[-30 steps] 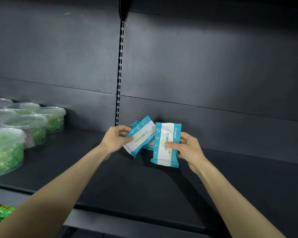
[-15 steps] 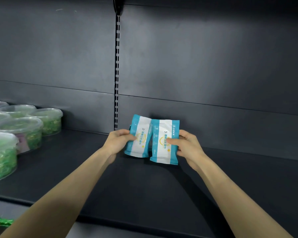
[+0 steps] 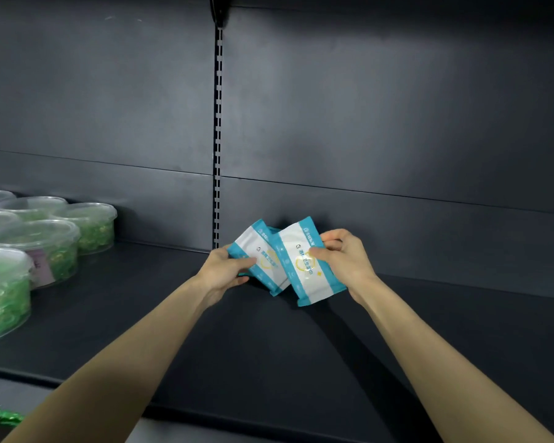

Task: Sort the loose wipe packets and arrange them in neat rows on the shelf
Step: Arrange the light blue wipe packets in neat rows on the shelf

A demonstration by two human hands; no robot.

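Two blue-and-white wipe packets are held up over the dark shelf (image 3: pixel 301 362), near its back wall. My left hand (image 3: pixel 226 271) pinches the left packet (image 3: pixel 259 255) by its left edge. My right hand (image 3: pixel 343 259) grips the right packet (image 3: pixel 304 263), thumb on its front. Both packets tilt with their tops leaning left, and the right one overlaps the left. A sliver of a further blue packet (image 3: pixel 273 231) shows behind them, mostly hidden.
Several clear lidded tubs (image 3: pixel 58 247) with green contents stand on the shelf at the left. A slotted upright (image 3: pixel 218 139) runs down the back wall behind the packets. Green and orange wrappers (image 3: pixel 0 418) lie below the shelf's front edge at bottom left.
Both packets stood nearly upright side by side half a second ago; now they lean with their tops to the left. My hands stayed at about the same place.
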